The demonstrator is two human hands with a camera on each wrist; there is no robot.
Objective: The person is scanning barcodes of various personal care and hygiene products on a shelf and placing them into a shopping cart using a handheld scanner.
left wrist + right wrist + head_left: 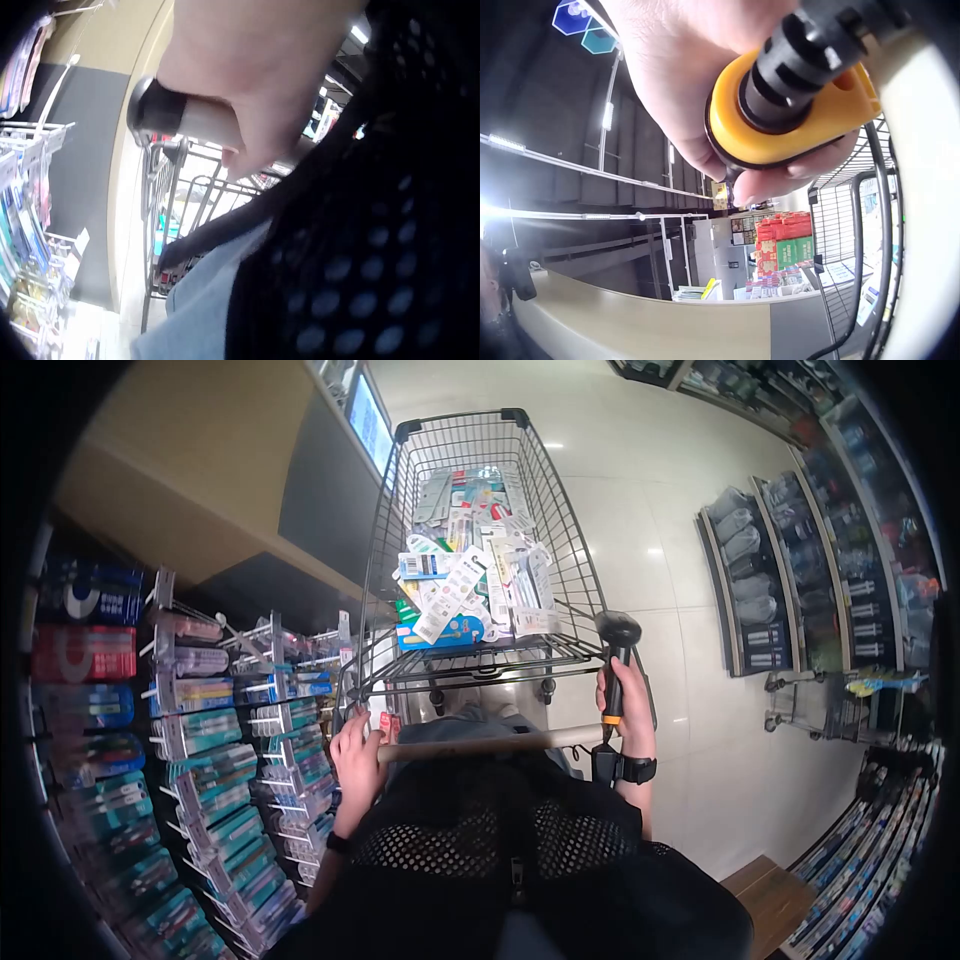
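Note:
In the head view a wire shopping cart (568, 525) stands ahead, with many packaged items (455, 595) heaped in its basket. My left hand (357, 755) is at the left end of the cart's pale handle bar (480, 744); the left wrist view shows that hand (247, 82) curled round the bar (210, 124). My right hand (630, 705) grips a black handheld device (618, 660) with an orange ring, held upright by the bar's right end. In the right wrist view the fingers of that hand (690, 82) wrap round the device above its yellow-orange collar (731, 120).
Racks of hanging packages (215, 735) stand close on the left, beside a tan and grey counter (240, 480). Shelves (790, 570) line the right, with pale tiled floor (640, 540) between them and the cart. A brown box (770, 905) sits at the lower right.

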